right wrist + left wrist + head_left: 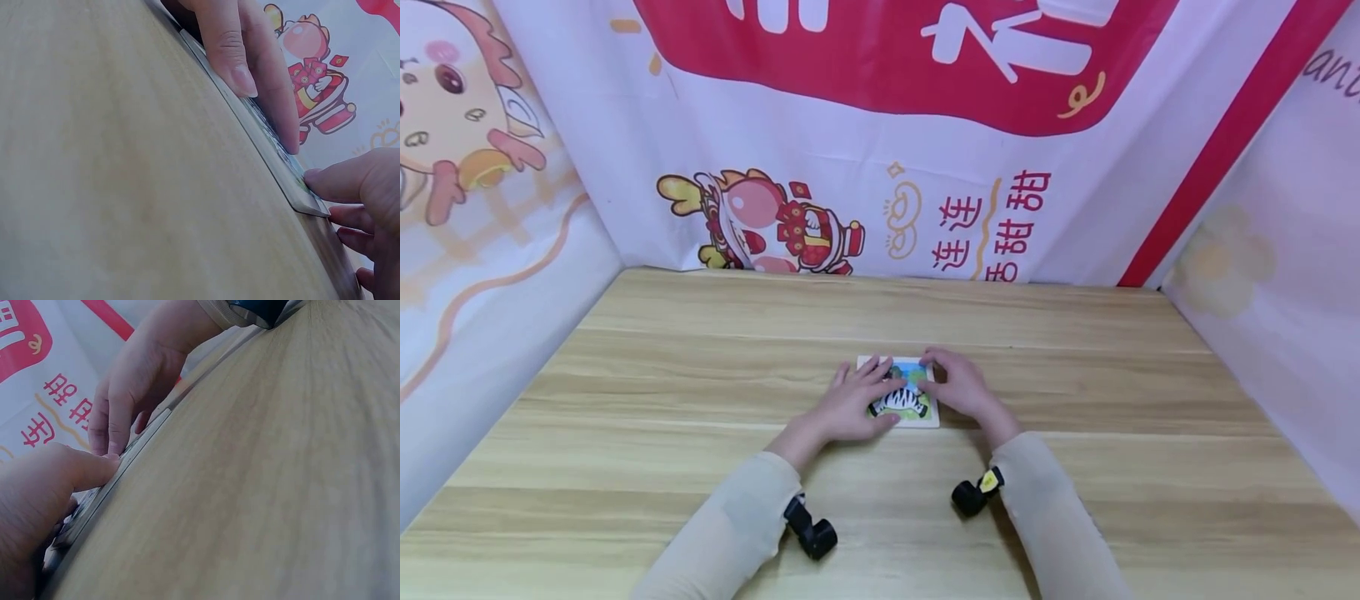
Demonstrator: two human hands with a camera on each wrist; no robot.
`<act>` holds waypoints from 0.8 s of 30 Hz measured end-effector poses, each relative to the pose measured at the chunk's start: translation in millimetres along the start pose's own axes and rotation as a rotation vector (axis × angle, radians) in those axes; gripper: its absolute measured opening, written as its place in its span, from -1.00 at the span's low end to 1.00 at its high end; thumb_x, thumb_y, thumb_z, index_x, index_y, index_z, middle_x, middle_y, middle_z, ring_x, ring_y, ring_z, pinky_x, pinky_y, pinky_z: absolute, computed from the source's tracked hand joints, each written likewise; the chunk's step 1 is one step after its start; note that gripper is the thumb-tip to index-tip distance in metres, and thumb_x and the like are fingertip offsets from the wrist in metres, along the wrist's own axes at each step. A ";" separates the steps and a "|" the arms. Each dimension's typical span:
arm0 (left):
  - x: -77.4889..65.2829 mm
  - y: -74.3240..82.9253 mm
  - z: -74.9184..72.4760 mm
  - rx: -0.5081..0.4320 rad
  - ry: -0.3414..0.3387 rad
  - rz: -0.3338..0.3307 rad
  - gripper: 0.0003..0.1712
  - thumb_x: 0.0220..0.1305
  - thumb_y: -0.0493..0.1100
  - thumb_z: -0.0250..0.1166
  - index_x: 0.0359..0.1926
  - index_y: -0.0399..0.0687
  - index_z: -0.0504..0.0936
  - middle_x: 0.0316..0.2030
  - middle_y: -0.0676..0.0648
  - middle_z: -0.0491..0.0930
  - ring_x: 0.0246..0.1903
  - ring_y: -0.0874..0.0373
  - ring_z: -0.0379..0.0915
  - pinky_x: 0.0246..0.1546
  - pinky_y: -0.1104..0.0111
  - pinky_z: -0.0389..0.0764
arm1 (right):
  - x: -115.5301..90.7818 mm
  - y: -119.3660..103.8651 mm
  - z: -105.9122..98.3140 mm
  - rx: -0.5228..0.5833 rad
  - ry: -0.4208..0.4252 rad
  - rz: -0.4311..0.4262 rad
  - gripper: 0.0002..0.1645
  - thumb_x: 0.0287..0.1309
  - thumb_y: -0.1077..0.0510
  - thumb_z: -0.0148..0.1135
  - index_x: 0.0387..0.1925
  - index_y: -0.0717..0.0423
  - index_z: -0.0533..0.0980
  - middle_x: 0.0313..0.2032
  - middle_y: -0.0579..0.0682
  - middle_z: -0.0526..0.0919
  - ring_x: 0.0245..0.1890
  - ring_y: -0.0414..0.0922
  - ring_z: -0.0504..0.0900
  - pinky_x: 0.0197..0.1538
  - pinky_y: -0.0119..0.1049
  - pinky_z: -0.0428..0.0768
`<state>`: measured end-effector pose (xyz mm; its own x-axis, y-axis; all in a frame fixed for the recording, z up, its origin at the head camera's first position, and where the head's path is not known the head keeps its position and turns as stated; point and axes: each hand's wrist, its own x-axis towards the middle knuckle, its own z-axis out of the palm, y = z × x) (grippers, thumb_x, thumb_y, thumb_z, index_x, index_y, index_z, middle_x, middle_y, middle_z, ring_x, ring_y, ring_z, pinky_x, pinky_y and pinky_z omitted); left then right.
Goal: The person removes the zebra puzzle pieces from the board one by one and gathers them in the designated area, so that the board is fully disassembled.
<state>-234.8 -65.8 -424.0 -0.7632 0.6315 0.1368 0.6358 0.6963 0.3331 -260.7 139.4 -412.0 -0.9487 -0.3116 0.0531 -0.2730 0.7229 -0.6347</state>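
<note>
A small flat square picture board, probably a jigsaw puzzle, lies on the table with a zebra, green ground and blue sky on it. My left hand rests across its left part, fingers spread and covering some of the picture. At the right edge is my right hand. In the right wrist view, the right thumb touches the top face near a corner, while other fingers stay beside the edge. The board's pale side shows there, flat on the wood. The left wrist view shows both hands close together over the board.
The wood-grain table extends around the board. A printed cloth with red shapes and cartoon figures stands behind it, and printed sheets flank the sides. Each wrist wears a small black camera.
</note>
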 end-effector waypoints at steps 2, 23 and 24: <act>-0.1 -1.0 0.9 0.003 -0.010 -0.003 -0.37 0.12 0.23 -0.01 0.22 0.21 0.22 0.28 -0.07 -0.07 0.25 -0.01 -0.30 0.11 -0.07 -0.31 | 0.1 0.0 0.0 0.005 -0.002 0.006 -0.58 -0.05 0.09 0.23 -0.08 0.06 0.44 0.14 0.04 0.30 0.14 0.02 0.20 0.15 -0.01 0.07; 0.3 0.5 -2.8 0.024 -0.067 0.004 -0.39 0.17 0.23 -0.11 0.25 0.27 0.15 0.29 -0.08 -0.12 0.25 -0.02 -0.35 0.12 -0.03 -0.31 | 1.1 -3.6 -3.8 0.016 -0.011 0.040 -0.65 0.02 0.09 0.17 -0.10 0.06 0.47 0.12 0.03 0.32 0.11 0.03 0.24 0.11 -0.02 0.16; 0.2 0.5 -2.9 0.018 -0.063 0.009 -0.39 0.17 0.22 -0.10 0.24 0.26 0.15 0.29 -0.09 -0.12 0.25 -0.03 -0.34 0.13 -0.02 -0.30 | 1.3 -3.8 -3.7 0.013 -0.012 0.035 -0.65 0.01 0.09 0.17 -0.11 0.06 0.47 0.11 0.03 0.33 0.10 0.02 0.26 0.11 -0.02 0.17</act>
<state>-235.0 -66.4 -421.1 -0.7490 0.6577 0.0809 0.6452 0.6960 0.3151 -261.5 138.5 -406.6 -0.9558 -0.2934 0.0211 -0.2371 0.7258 -0.6458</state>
